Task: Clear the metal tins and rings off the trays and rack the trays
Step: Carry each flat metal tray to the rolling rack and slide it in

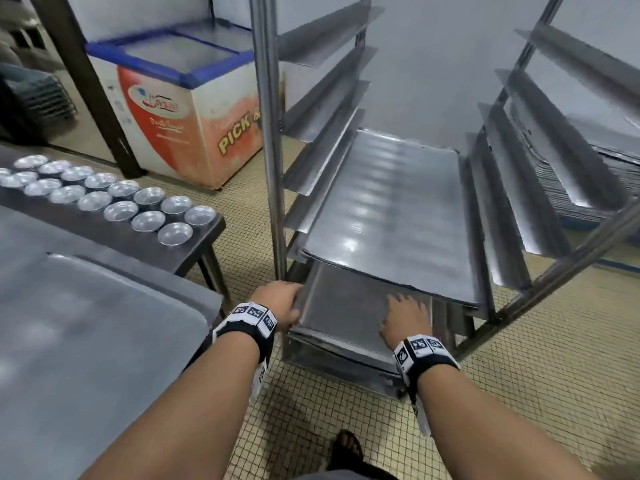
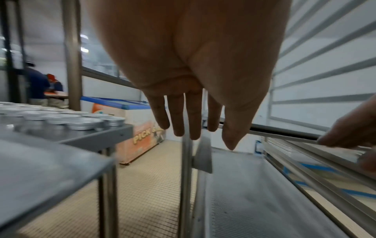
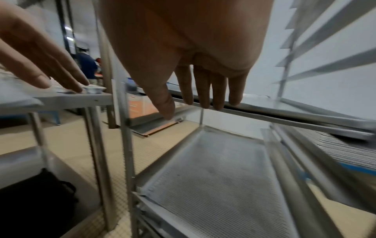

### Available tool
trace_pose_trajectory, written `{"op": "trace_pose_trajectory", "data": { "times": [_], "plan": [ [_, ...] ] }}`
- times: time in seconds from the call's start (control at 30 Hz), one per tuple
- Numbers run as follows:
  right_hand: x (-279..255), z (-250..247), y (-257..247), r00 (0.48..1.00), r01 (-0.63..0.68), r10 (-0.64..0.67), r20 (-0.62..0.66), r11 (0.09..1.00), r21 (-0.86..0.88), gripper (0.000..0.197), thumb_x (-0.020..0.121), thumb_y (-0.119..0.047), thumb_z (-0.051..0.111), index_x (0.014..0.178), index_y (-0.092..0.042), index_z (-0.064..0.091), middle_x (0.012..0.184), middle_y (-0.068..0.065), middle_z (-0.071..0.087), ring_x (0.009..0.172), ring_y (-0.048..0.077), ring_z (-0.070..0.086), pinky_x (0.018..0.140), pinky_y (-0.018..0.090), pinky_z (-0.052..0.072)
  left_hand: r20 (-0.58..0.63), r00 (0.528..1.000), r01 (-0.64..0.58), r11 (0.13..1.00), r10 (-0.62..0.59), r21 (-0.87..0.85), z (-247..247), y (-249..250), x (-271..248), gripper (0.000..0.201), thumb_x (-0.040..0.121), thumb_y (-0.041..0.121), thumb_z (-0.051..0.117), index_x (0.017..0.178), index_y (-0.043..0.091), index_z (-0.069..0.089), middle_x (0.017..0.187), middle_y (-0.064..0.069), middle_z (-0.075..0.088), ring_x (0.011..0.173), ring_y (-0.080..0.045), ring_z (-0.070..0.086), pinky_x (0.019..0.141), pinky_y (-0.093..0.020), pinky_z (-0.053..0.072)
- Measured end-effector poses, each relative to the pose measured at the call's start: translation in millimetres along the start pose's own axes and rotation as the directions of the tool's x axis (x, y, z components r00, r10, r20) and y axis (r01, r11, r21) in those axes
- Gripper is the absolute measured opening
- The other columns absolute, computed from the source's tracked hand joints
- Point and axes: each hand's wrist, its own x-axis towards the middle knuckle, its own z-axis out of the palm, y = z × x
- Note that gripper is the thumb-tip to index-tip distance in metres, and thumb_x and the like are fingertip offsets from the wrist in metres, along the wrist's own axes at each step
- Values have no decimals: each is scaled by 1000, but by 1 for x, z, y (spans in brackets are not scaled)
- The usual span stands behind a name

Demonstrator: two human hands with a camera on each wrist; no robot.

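Even, cool indoor light fills all three views, with no hard shadows. Soft glare bands streak the upper tray [image 1: 388,209] in the rack [image 1: 270,133], and the tins [image 1: 149,197] glint. The head view bends straight posts outward toward its edges. Both wrist views are motion-blurred and strongly stretched at the borders; the left hand [image 2: 189,64] and right hand [image 3: 189,48] loom large, dim and soft against the bright wall [image 2: 325,104].

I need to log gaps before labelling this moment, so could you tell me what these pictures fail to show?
- Left hand fingertips: head view, hidden behind the perforated tray edge.
- Tray's far end: head view, covered by the solid tray above.
- Tins: wrist views, blurred.
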Motion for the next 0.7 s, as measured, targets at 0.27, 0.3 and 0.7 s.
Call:
{"op": "trace_pose_trajectory", "data": {
  "times": [0.27, 0.3, 0.7],
  "plan": [
    [-54, -17, -188, 915, 403, -403, 15, 915, 25, 30, 90, -21, 50, 116, -16, 64, 112, 10, 68, 100, 31, 67, 85, 38, 56, -62, 899, 415, 888, -434, -201, 1, -135, -159, 52, 92, 32, 60, 141, 23, 51, 141, -5, 56, 129, -27, 52, 104, -37, 45],
    [-62, -16, -213, 885, 465, -465, 0, 885, 30, 31, 90, -23, 50, 117, -16, 64, 112, 11, 68, 100, 30, 67, 86, 39, 56, -60, 867, 473, 856, -494, -209, 5, -152, -182, 52, 92, 33, 60, 143, 23, 49, 142, -5, 54, 130, -26, 51, 105, -37, 44],
    [-177, 36, -413, 458, 886, -877, 143, 464, 7, 46, 94, -37, 49, 135, -16, 54, 137, 6, 57, 126, 27, 53, 104, 36, 45, 166, 228, 912, 151, -959, -381, 105, -223, -457, 57, 91, 42, 59, 144, 30, 43, 146, 1, 43, 138, -28, 37, 106, -53, 40]
  ]
}}
